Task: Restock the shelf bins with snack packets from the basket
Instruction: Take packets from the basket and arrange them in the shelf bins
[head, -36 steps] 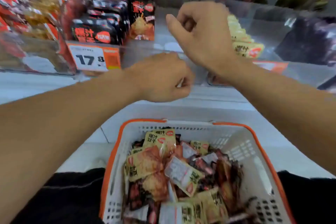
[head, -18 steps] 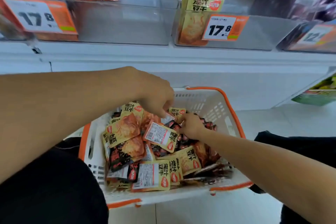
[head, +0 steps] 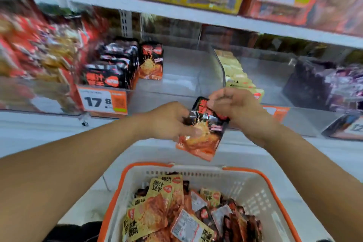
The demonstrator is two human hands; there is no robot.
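My left hand [head: 167, 122] and my right hand [head: 233, 104] both grip black-and-orange snack packets [head: 202, 133], held together in front of the shelf, above the basket. The white basket [head: 253, 188] with an orange rim sits below and holds several yellow and black packets [head: 157, 208]. Behind my hands is a clear shelf bin [head: 176, 76]; a row of black packets [head: 112, 68] stands at its left with one orange-fronted packet [head: 151, 63] beside them. The bin to its right holds yellow packets [head: 237, 76].
An orange price tag [head: 102, 101] reading 17.8 hangs on the bin's front. Red packets [head: 35, 55] fill the bin at left, dark purple packets [head: 324, 84] the one at right. A clear divider [head: 218, 65] separates the bins. An upper shelf [head: 176, 12] carries boxed goods.
Both hands have come up out of the basket holding black-and-orange packets, and the view has tilted up from the basket to the shelf bins.
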